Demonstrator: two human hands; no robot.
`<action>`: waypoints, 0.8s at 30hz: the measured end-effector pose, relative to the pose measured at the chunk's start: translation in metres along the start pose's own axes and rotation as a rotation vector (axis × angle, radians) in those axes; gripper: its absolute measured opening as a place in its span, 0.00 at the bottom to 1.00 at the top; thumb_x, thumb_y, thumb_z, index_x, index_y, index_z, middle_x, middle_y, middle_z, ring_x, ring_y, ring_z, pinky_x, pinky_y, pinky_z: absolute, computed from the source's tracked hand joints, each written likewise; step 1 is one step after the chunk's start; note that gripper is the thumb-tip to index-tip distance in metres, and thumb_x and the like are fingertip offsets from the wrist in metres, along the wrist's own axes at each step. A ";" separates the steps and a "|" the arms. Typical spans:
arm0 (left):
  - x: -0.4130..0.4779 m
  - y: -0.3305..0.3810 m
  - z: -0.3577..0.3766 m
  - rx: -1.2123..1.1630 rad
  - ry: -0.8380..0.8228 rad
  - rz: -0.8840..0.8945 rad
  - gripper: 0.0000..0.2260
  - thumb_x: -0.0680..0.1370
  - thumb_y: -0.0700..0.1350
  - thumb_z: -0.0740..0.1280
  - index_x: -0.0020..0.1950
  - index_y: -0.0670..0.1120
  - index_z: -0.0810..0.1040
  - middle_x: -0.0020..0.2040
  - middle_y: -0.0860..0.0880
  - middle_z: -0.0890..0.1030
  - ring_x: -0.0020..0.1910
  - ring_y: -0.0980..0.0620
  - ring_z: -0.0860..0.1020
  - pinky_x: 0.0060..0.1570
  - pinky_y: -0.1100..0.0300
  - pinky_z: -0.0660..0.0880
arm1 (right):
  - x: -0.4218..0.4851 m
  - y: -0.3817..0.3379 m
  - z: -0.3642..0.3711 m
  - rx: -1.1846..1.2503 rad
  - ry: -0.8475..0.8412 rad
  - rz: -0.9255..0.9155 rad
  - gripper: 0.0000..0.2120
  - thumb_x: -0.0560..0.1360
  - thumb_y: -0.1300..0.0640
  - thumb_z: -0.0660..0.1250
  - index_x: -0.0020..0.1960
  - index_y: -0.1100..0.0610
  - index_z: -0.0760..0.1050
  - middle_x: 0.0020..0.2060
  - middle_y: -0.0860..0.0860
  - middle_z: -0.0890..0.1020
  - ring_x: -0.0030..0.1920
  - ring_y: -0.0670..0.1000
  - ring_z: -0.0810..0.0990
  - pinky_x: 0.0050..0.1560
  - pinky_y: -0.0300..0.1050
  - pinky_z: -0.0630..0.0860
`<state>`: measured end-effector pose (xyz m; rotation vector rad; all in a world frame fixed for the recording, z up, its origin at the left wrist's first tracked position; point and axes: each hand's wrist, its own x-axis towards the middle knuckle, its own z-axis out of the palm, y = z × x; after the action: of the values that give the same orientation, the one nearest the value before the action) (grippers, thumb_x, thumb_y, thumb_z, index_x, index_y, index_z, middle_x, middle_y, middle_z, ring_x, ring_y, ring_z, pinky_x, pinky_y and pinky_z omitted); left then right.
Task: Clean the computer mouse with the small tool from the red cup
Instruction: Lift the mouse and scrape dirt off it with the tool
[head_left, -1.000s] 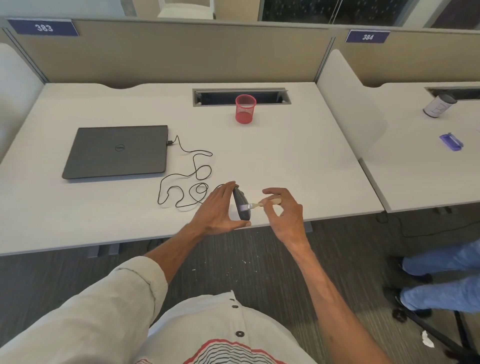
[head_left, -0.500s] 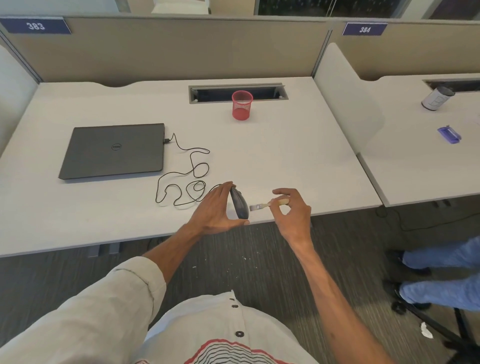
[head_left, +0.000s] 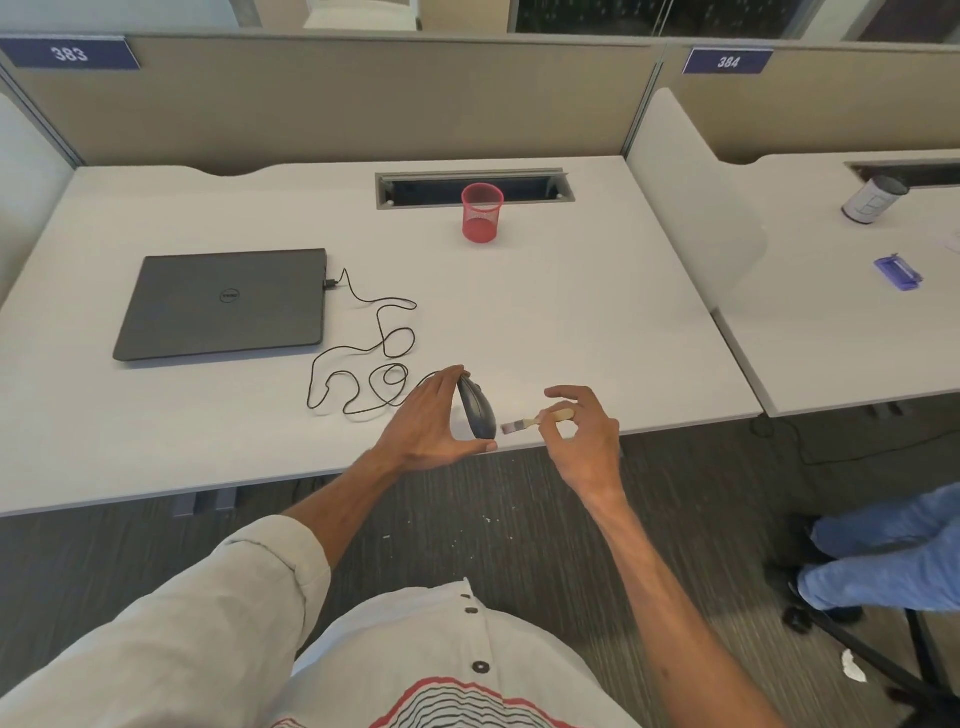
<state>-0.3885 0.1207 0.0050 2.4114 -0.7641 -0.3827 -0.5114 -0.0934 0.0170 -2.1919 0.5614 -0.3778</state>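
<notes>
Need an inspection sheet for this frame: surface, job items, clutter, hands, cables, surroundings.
Surface: white desk, mostly bare.
Job's things: mouse held on edge near the desk's front edge; small brush, bristles pointing at the mouse, whether touching cannot be told; red mesh cup upright at the back, contents not visible.
Clutter: closed laptop at left.
Hands: left hand grips the mouse; right hand pinches the brush handle.
Cables: mouse cable lies in loose loops, plugged into the laptop.
Surroundings: neighbouring desk with a tipped can and a purple item; another person's legs at right.
</notes>
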 end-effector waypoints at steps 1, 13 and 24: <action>0.000 0.000 0.000 0.003 0.000 -0.002 0.54 0.70 0.71 0.80 0.86 0.48 0.61 0.83 0.50 0.69 0.81 0.49 0.70 0.82 0.49 0.68 | 0.001 0.000 -0.002 0.097 0.005 0.023 0.09 0.81 0.55 0.76 0.51 0.40 0.83 0.60 0.40 0.87 0.52 0.39 0.85 0.64 0.58 0.80; -0.002 0.004 0.000 0.015 0.007 -0.006 0.52 0.70 0.71 0.80 0.85 0.50 0.61 0.82 0.52 0.70 0.80 0.50 0.71 0.80 0.52 0.70 | 0.001 0.022 0.003 0.174 -0.057 0.163 0.11 0.82 0.57 0.76 0.63 0.50 0.82 0.57 0.42 0.86 0.53 0.37 0.85 0.52 0.29 0.78; -0.003 0.015 0.004 0.018 0.001 -0.014 0.53 0.70 0.72 0.79 0.85 0.49 0.60 0.83 0.51 0.69 0.80 0.50 0.71 0.81 0.50 0.69 | 0.003 0.025 -0.005 0.238 -0.110 0.244 0.06 0.84 0.55 0.73 0.61 0.49 0.84 0.55 0.41 0.86 0.51 0.34 0.83 0.47 0.27 0.74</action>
<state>-0.3986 0.1107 0.0107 2.4349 -0.7545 -0.3818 -0.5173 -0.1122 0.0006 -1.8782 0.6780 -0.1825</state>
